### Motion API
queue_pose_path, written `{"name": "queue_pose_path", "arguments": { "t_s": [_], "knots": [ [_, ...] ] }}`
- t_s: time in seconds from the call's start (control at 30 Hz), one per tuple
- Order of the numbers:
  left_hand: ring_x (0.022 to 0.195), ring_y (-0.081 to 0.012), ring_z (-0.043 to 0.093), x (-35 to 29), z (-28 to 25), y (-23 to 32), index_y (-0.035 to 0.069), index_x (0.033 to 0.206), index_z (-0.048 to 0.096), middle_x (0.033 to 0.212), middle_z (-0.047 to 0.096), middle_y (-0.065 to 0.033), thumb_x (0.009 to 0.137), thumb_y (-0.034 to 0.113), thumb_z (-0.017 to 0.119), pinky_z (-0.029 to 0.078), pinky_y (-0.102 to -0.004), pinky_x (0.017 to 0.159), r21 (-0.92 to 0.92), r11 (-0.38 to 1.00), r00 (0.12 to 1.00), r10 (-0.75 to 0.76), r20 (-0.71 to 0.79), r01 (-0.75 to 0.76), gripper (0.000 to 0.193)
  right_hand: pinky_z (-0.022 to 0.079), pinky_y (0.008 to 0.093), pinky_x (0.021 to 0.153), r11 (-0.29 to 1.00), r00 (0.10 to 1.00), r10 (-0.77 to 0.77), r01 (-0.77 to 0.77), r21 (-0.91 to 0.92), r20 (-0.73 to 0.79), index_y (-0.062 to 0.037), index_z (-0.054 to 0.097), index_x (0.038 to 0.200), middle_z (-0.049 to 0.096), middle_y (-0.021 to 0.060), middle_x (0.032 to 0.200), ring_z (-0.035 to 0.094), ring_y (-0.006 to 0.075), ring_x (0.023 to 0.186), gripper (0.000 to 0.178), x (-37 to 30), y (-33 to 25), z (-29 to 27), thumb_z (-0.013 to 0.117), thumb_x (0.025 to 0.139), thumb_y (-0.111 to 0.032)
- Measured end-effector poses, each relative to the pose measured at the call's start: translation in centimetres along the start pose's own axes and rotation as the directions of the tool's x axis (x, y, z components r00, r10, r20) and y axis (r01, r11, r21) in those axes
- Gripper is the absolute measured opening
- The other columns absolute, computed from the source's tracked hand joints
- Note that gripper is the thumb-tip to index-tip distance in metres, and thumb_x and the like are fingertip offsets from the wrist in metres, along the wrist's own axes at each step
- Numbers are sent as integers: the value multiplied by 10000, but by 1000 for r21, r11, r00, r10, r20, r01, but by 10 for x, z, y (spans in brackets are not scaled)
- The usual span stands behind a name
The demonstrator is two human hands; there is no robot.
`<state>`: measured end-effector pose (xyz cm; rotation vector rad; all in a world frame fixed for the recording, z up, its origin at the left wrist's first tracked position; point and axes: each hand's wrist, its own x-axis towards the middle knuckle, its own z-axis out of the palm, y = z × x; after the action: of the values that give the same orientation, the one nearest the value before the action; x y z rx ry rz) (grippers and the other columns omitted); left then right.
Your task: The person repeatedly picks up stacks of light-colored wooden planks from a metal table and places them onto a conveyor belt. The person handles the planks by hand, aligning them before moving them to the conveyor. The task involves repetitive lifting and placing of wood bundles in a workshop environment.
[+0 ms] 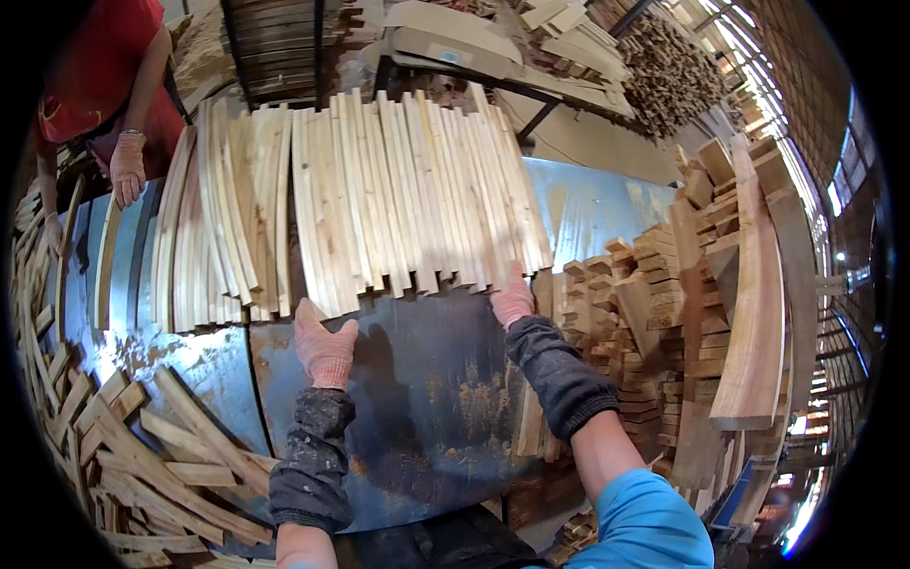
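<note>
Wooden strips (398, 190) looked stiff and light, best squeezed from the row's two sides; our left hand (325, 347) was spread, our right hand (514, 300) we couldn't tell

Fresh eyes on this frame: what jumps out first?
The wide row of pale wooden strips laid side by side across the metal table, with the wearer's gloved left hand and right hand at its near corners. Next, a co-worker's red top at upper left. Then the jumbled heap of loose strips at lower left.
</note>
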<state>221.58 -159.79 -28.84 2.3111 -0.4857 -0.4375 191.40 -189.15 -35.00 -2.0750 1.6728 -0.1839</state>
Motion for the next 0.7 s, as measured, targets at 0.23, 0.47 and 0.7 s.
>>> {"name": "queue_pose_path", "arguments": {
  "t_s": [0.23, 0.47, 0.7],
  "knots": [
    [1455, -450, 484, 33, 17, 38, -88, 1664, 192, 1578, 478, -319, 660, 410, 934, 441, -473, 1199, 274, 962, 999, -3, 43, -9, 1344, 504, 437, 1090, 997, 997, 68, -66, 40, -42, -84, 376, 1659, 684, 238, 1389, 653, 419, 1267, 746, -8, -17, -8, 687, 993, -213],
    [1379, -460, 535, 31, 12, 43, -74, 1636, 236, 1476, 546, -314, 669, 336, 890, 473, -483, 1155, 270, 962, 999, -46, 15, 40, 1238, 514, 499, 1093, 998, 997, 55, -53, 38, -54, -114, 379, 1665, 662, 302, 1366, 629, 486, 1271, 760, -53, -30, -18, 640, 951, -127],
    [1337, -504, 514, -72, -31, -19, -61, 1591, 296, 1415, 550, -302, 654, 251, 857, 423, -521, 1173, 103, 991, 995, 78, 58, -84, 1135, 488, 552, 1117, 991, 994, 106, -108, 73, 33, -96, 361, 1671, 645, 332, 1323, 594, 532, 1272, 779, -200, -27, -53, 581, 925, -51]
  ]
}}
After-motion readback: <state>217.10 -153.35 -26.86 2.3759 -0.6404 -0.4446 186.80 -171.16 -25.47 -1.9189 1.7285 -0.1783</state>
